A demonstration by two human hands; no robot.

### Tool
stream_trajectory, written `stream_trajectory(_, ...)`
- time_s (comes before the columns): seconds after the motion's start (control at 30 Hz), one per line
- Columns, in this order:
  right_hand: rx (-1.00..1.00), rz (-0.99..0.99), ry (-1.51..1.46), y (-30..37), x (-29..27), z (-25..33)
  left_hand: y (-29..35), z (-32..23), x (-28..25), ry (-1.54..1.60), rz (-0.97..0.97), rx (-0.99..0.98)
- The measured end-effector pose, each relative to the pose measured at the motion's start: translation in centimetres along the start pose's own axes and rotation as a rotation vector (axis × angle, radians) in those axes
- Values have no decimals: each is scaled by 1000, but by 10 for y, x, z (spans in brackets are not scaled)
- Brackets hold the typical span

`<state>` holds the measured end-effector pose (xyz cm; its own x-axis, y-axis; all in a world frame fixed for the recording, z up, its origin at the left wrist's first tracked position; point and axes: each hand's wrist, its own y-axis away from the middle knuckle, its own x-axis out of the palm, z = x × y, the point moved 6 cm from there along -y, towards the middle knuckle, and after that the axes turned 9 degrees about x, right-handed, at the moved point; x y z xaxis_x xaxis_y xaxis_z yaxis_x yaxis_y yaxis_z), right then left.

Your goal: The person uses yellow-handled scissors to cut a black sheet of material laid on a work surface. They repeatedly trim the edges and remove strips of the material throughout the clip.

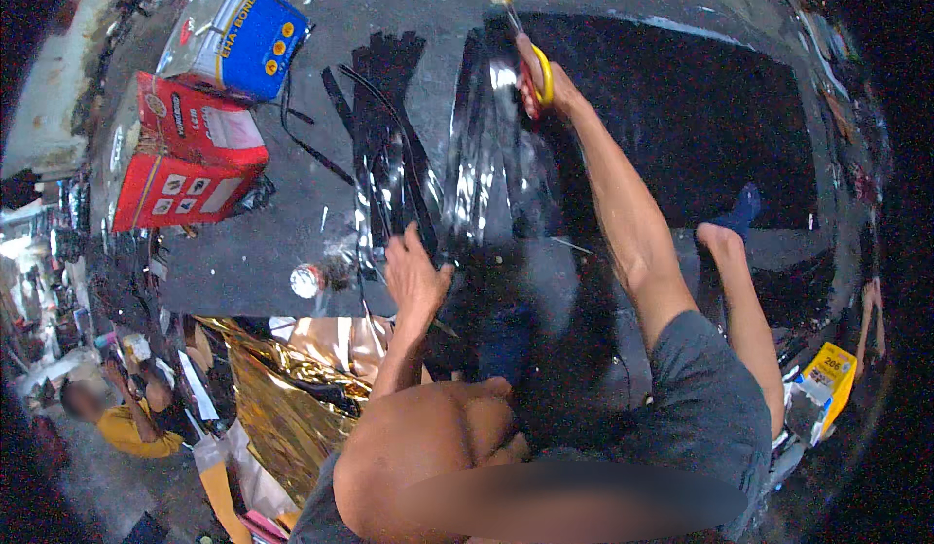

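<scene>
My right hand (556,93) is stretched far forward, its fingers closed round the handles of a pair of scissors (544,69) with yellow and red on the grips. The blades point away from me, over the far edge of a large black sheet (700,106). Closer in, my left hand (416,276) has its fingers spread at the near ends of several glossy black strips (389,169); whether it presses on them I cannot tell. Between the two hands lie more shiny black folds or strips (477,145).
At the far left stand a red can (190,155) and a blue and silver can (238,38). A small round shiny object (307,279) sits left of my left hand. Gold foil (292,408) lies nearer. A yellow box (827,379) is at right. Another person (136,427) is at left.
</scene>
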<state>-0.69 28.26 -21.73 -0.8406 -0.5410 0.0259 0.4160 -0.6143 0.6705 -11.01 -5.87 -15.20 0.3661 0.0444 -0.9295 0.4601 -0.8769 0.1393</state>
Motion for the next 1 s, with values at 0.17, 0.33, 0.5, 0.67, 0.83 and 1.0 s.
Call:
stream_trajectory(0.17, 37, 6, -75, 116, -8, -99, -39, -43, 66, 529, -156, 324)
stream_trajectory(0.33, 215, 14, -216, 240, 8, -178, -68, -59, 128, 852, 15, -200)
stream_trajectory(0.5, 494, 131, -194, 313, 40, -259, -81, -61, 117, 670, 139, -204)
stream_trajectory(0.67, 540, 292, -210, 321, 69, -294, -79, -56, 129, 806, 269, -204)
stream_trajectory(0.83, 473, 225, -279, 300, 77, -278, -77, -57, 128, 957, 279, -268)
stream_trajectory(1.0, 522, 264, -442, 278, 75, -299, -77, -64, 115, 879, 262, -230)
